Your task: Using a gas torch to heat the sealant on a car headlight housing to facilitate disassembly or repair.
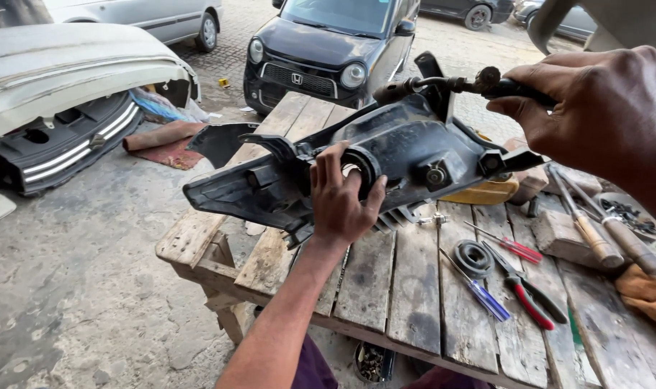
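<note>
A headlight housing (385, 166) sits over the wooden bench (414, 288), with screwdrivers (486, 295) and pliers (533, 295) on the planks to its right. A car (335, 50) stands beyond the bench, a bumper (61, 101) far left.

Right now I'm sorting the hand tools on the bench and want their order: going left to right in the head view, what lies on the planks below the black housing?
Blue screwdriver → black rubber ring → red screwdriver → red-handled pliers → wooden-handled tools → tan cloth.
</note>
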